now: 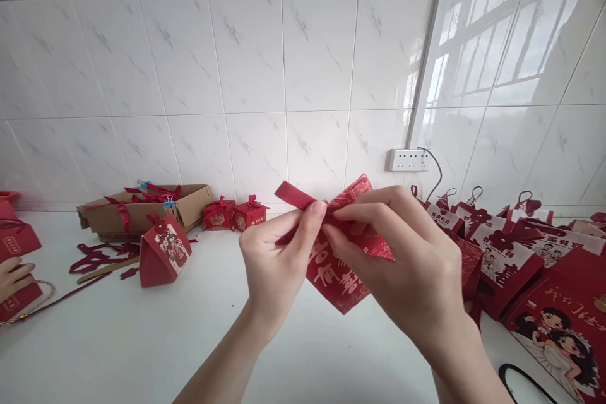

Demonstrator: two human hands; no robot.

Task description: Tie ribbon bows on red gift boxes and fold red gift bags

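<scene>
A red box with pale lettering (343, 281) hangs tilted in the air above the white table, between my two hands. My left hand (279, 259) pinches a red ribbon (291, 194) between thumb and fingers, its flat end sticking out to the upper left. On the other side my right hand (402, 252) is closed at the top of the box, thumb and fingertips meeting close to my left thumb. What exactly the right fingertips grip is hidden by the fingers. Part of the box lies behind my right hand.
An open cardboard box (111, 219) with ribbons stands at the back left, near small red boxes (249, 213) and a triangular red box (163, 252). Several red gift boxes (502, 259) crowd the right. Another person's hand (14, 278) shows far left. A power strip (408, 160) is on the wall.
</scene>
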